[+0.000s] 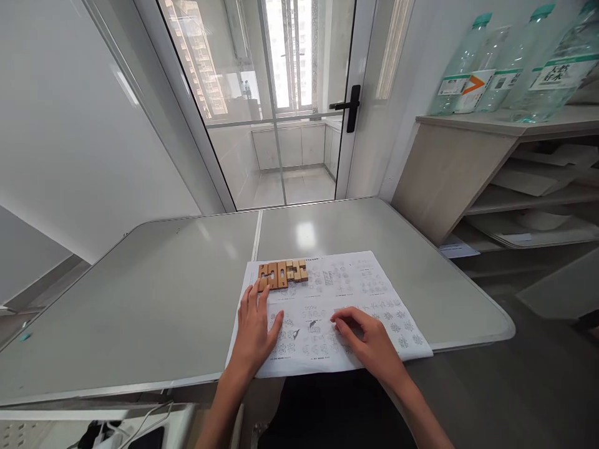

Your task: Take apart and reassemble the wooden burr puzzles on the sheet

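A row of flat wooden puzzle pieces (281, 274), some marked with numbers, lies at the upper left of a large printed paper sheet (346, 368). My left hand (255, 333) rests on the sheet's left side with its fingers spread, the fingertips at the lower left edge of the pieces. Over the lower right part of the sheet, my right hand (365, 337) has its thumb and index finger brought together. I see nothing sticking out between them. Printed line diagrams and two dark marks show on the paper between the hands.
The sheet lies near the front edge of a grey table (163, 299). Behind stands a glass door (304, 143) with a black handle (352, 109). To the right, plastic bottles (498, 81) stand on a wooden shelf unit (449, 168). Cables (145, 424) lie below at left.
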`<state>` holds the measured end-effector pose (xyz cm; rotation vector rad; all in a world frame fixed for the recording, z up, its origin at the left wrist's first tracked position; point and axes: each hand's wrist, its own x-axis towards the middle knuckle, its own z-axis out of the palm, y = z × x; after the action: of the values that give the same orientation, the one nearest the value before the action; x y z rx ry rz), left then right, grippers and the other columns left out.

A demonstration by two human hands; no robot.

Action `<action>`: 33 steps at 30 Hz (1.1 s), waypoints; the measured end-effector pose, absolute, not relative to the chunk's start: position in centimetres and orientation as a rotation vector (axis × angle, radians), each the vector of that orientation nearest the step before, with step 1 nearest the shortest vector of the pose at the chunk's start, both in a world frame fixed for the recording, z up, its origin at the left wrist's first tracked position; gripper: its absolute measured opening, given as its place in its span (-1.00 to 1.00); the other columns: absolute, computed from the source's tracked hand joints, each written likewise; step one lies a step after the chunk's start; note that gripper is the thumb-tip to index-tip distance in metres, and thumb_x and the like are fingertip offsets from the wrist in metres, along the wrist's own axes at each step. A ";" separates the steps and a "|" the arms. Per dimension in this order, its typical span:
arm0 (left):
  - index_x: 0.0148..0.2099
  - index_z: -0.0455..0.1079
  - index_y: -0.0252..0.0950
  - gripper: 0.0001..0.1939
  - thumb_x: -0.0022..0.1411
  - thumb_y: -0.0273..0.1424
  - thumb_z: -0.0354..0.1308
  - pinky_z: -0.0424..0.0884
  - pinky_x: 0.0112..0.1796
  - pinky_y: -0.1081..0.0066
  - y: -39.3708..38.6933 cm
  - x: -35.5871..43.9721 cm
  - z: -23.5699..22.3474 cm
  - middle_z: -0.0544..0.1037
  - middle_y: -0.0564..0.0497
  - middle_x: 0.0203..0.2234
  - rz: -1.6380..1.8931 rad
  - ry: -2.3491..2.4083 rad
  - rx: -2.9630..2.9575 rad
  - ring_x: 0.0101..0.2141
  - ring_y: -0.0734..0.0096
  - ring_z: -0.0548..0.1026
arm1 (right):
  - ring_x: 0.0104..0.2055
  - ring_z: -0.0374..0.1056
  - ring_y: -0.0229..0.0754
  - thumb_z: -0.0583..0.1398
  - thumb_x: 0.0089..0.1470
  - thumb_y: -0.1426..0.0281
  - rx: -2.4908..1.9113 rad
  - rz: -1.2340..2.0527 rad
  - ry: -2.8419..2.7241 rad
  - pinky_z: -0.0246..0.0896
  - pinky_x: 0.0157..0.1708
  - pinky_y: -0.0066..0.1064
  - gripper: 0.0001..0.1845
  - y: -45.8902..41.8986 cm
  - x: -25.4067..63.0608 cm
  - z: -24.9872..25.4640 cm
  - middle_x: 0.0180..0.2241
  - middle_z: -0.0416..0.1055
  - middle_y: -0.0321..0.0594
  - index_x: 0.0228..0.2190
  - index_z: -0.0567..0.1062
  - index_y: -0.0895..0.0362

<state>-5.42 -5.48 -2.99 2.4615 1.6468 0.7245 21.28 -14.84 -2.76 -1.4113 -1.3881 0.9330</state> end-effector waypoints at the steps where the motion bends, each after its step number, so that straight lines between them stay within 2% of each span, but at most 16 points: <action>1: 0.50 0.11 -0.25 -0.39 0.51 -0.20 0.02 0.21 0.35 -0.22 -5.2 -5.4 -3.3 0.12 -0.24 0.50 0.684 1.640 2.481 0.49 -0.16 0.02 | -0.09 0.57 0.03 0.14 0.40 0.02 -1.414 0.933 -1.389 0.50 -0.15 -0.19 -0.61 -14.9 21.3 -2.7 -0.15 0.64 -0.11 -0.15 0.60 0.02; 6: 0.57 0.02 -0.23 -0.34 0.55 -0.17 -0.05 0.20 0.38 -0.15 -4.3 -4.8 -4.0 0.11 -0.18 0.52 0.555 1.634 2.539 0.51 -0.10 -0.02 | -0.10 0.58 0.05 0.14 0.39 0.01 -1.419 0.922 -1.391 0.51 -0.17 -0.19 -0.60 -15.0 21.2 -2.5 -0.16 0.64 -0.09 -0.16 0.61 0.02; 13: 0.51 0.21 -0.11 -0.43 0.57 -0.17 -0.09 0.20 0.39 -0.13 -4.5 -4.2 -4.5 0.15 -0.03 0.51 0.517 1.705 2.600 0.51 -0.08 0.00 | -0.09 0.56 0.04 0.15 0.39 0.03 -1.432 0.937 -1.387 0.49 -0.11 -0.16 -0.63 -15.1 21.2 -2.5 -0.12 0.63 -0.10 -0.15 0.60 0.01; 20: 0.50 0.23 -0.16 -0.42 0.54 -0.16 -0.05 0.19 0.39 -0.16 -4.7 -3.8 -4.1 0.16 -0.08 0.51 0.470 1.748 2.603 0.50 -0.12 0.04 | -0.08 0.56 0.05 0.15 0.39 0.02 -1.425 0.929 -1.379 0.49 -0.10 -0.15 -0.62 -15.0 21.1 -2.5 -0.13 0.64 -0.10 -0.15 0.60 0.02; 28: 0.50 0.21 -0.16 -0.41 0.54 -0.12 -0.05 0.16 0.40 -0.18 -5.5 -3.3 -4.1 0.17 -0.10 0.50 0.491 1.763 2.575 0.51 -0.11 0.01 | -0.08 0.56 0.06 0.13 0.38 -0.03 -1.437 0.917 -1.407 0.51 -0.11 -0.15 -0.57 -14.8 21.4 -2.7 -0.12 0.64 -0.08 -0.15 0.60 0.02; 33: 0.51 0.18 -0.23 -0.39 0.55 -0.13 -0.05 0.19 0.39 -0.18 -5.3 -3.5 -4.4 0.10 -0.15 0.53 0.525 1.714 2.572 0.52 -0.15 -0.05 | -0.09 0.57 0.04 0.14 0.38 0.00 -1.431 0.929 -1.405 0.50 -0.12 -0.17 -0.60 -14.7 21.4 -2.7 -0.14 0.64 -0.11 -0.16 0.60 0.02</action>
<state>-3.55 -5.31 -4.36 2.5719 1.7141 0.5255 21.38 -14.73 -2.71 -1.4305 -1.4049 0.9294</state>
